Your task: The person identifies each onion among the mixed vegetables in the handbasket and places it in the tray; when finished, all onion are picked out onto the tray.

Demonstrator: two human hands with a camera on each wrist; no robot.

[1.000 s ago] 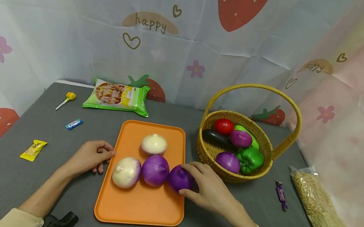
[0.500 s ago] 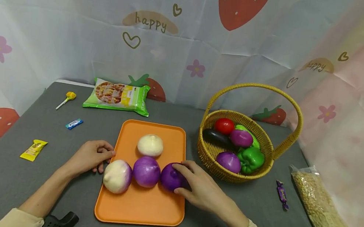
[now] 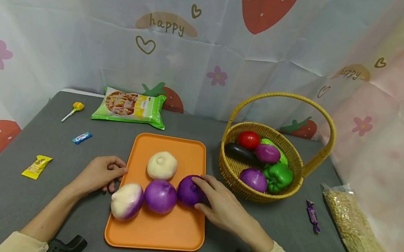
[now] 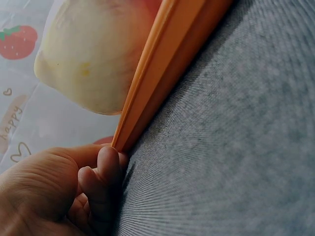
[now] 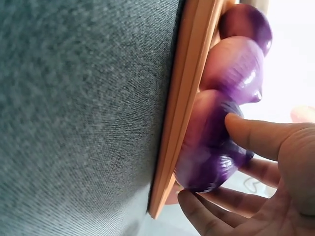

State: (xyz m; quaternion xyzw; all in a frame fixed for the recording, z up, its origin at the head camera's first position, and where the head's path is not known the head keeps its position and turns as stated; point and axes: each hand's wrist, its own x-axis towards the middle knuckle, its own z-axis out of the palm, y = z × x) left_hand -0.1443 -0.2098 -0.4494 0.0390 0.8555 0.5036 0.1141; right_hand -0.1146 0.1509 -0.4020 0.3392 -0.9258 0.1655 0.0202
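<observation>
An orange tray (image 3: 155, 236) carries toy-like onions in a row across its middle. Its left rim is pinched by my left hand (image 3: 102, 173), with thumb and finger (image 4: 108, 162) at the edge in the left wrist view. My right hand (image 3: 226, 208) grips the dark purple onion (image 3: 188, 190) at the row's right end, thumb and fingers spread round its side. Beside it sits a lighter purple onion (image 3: 160, 196). A white-and-purple onion (image 3: 126, 201) lies at the left rim, and a white one (image 3: 162, 165) lies behind them.
A yellow woven basket (image 3: 228, 174) of toy vegetables stands right of the tray. Behind it lies a green food bag (image 3: 130, 107). A lollipop (image 3: 74, 110) and wrapped sweets (image 3: 36, 167) lie left; a purple sweet (image 3: 312, 217) and a bag of pale grains (image 3: 358, 233) lie right.
My right hand has moved left with the dark purple onion, and the row has shifted left. The white onions have rolled, the back one also leftward. My left hand has stayed put.
</observation>
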